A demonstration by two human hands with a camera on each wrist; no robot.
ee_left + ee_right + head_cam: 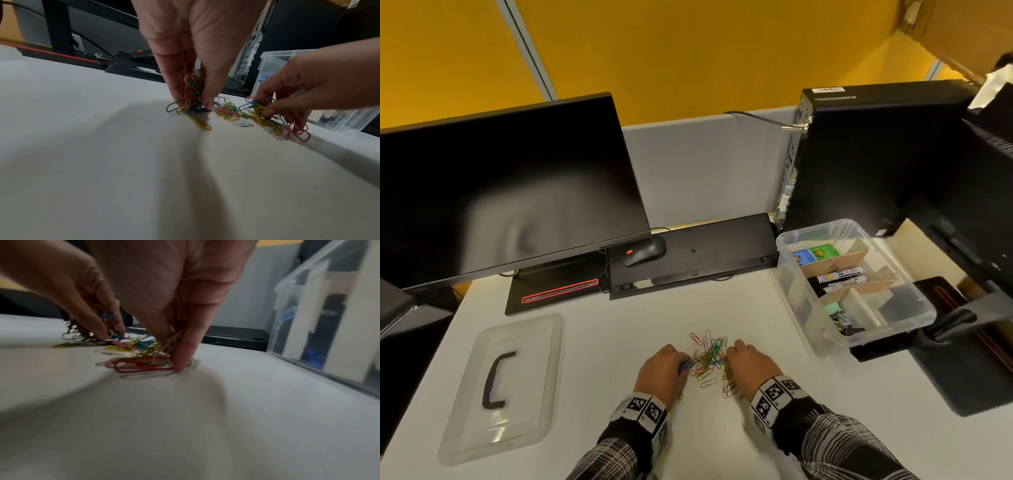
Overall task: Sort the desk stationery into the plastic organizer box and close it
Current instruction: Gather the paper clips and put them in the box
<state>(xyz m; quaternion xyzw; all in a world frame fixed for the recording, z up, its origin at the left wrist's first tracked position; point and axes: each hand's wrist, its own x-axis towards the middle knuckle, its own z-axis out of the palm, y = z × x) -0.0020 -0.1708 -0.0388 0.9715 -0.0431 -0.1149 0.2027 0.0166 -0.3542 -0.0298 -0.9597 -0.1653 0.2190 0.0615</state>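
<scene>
Plaid sleeves and 2 tag-printed wristbands fill the foreground of the head view as a person gathers coloured paper clips on a white desk. The left hand and right hand sit knuckles-up on either side of the heap, fingertips turned inward. The clear organizer box stands open well to the right, its cardboard-divided compartments already holding markers, cards and clips; its lid, with a black handle, lies well apart on the left.

Seen from the left wrist, the left hand points steeply down, thumb and fingers narrowed round a bunch of clips standing against the desk. The right hand reaches in from the side, fingers curled about a second tangle of yellow and red clips, with loose ones lying between the 2 hands.

The right wrist view, blurred, shows the right hand angled down, a fingertip pressed to the desk beside red clips, thin clips caught between the fingers. The box wall rises near on the right.

The step in hand appears to be raking the scatter into 2 handfuls. It would go best by sweeping strays inward first, closing firmly before lifting, and carrying low to a free compartment; linked clips may trail and drop.
</scene>
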